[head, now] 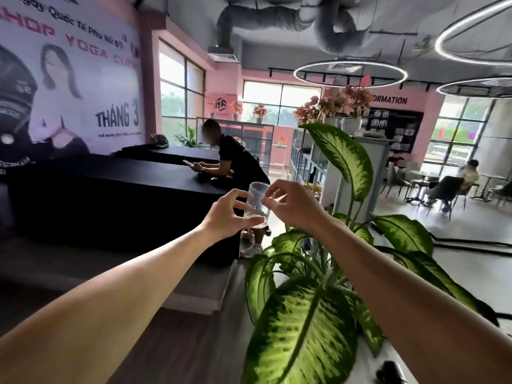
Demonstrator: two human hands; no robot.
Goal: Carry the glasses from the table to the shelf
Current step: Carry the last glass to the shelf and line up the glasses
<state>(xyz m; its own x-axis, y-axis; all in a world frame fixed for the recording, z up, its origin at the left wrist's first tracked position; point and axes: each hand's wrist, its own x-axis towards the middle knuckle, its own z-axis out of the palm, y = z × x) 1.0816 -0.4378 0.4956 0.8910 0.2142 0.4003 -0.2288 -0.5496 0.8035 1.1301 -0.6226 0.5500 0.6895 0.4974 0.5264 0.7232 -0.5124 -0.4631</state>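
Head view: one clear glass [256,205] was carried upright in mid-air, approx centre frame, above the near plant [310,314] w/ a black desk [110,195] to the left. Left hand [225,216] wrapped the lower wall, fingers [238,195] curled partway shut on it, prob. taking the weight. Right hand [293,205] pinched the right side near the rim, likely steadying vs. tilt. Glass sat between both hands, touching each. Shelf unit [313,162] stood farther right.
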